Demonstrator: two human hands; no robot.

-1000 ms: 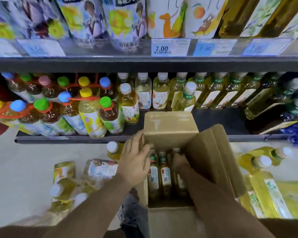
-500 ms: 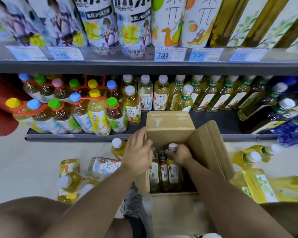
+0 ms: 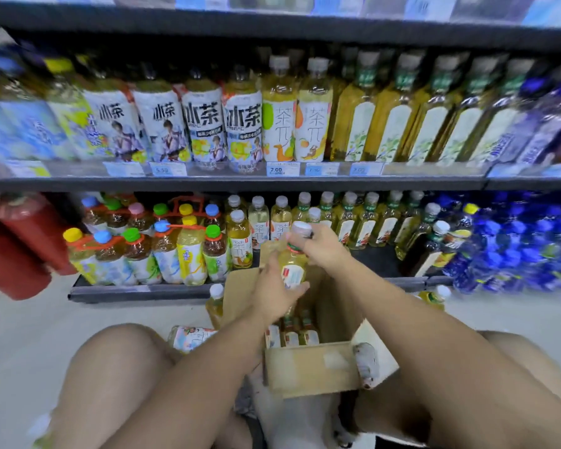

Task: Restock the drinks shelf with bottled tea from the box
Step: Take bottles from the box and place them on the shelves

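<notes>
Holds a clear plastic bottle of yellow tea with a white cap (image 3: 293, 264) upright just above the open brown cardboard box (image 3: 311, 367), in front of the dark lower shelf (image 3: 143, 291). Grips its neck with the curled fingers of the right hand (image 3: 321, 247); wraps the fingers of the left hand (image 3: 272, 293) round its labelled lower body.

Matt brown cardboard on the box (image 3: 308, 371), clear glossy plastic on the tea bottle (image 3: 292, 264) with its paper-look label, dark matt shelf (image 3: 136, 291), smooth pale floor (image 3: 23, 332).

Left hand (image 3: 272, 291) below right hand (image 3: 325, 247), both curled.
</notes>
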